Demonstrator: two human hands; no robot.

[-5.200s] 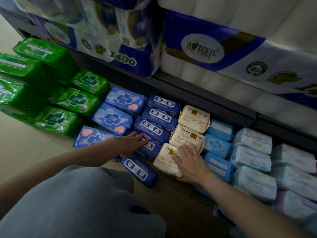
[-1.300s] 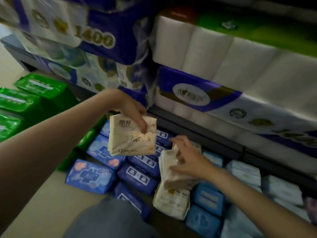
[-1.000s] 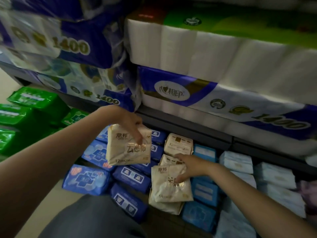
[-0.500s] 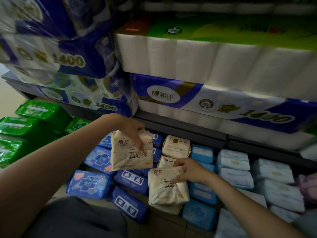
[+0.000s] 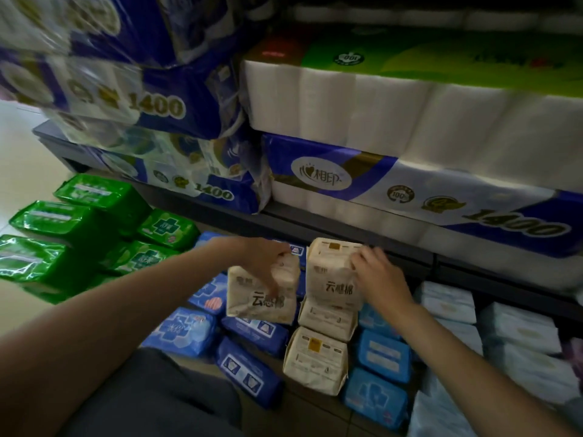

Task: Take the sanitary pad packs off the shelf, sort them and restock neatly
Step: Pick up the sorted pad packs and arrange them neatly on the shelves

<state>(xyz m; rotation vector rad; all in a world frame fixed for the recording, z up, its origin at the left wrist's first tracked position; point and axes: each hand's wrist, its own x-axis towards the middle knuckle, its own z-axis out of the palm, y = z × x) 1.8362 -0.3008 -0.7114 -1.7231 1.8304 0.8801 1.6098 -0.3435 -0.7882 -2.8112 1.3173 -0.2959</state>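
Pinching a cream pack (image 5: 262, 293) by its upper edge, the left hand (image 5: 265, 258) has its fingers curled down over the front face, so this pack hangs upright in the air with the printed side toward the camera. Just to the right of it, the right hand (image 5: 377, 280) holds a second cream pack (image 5: 331, 279) at its right edge; the fingers bend around that edge, and how the thumb lies I cannot tell. This second pack stands upright at the far end of the cream row (image 5: 318, 345), where two more such packs lie flat below the hand, on the floor. Both hands are closed on their packs, neither is free. To do the step well, I think the right hand should first press its pack straight, in line with the row and with the label to the front, and only then let go; the left pack can then go next to it, facing the same way. The wrapper looks soft and thin, so a light pinch at the edge is enough, and squeezing would crease it. Left of the grip lie the dark blue packs (image 5: 252, 329), then the green packs (image 5: 79, 234) further out; right of it are the light blue packs (image 5: 383, 354) and the pale packs (image 5: 517, 329). Above the hands is the shelf edge (image 5: 347, 228) under big tissue bundles (image 5: 394, 190).
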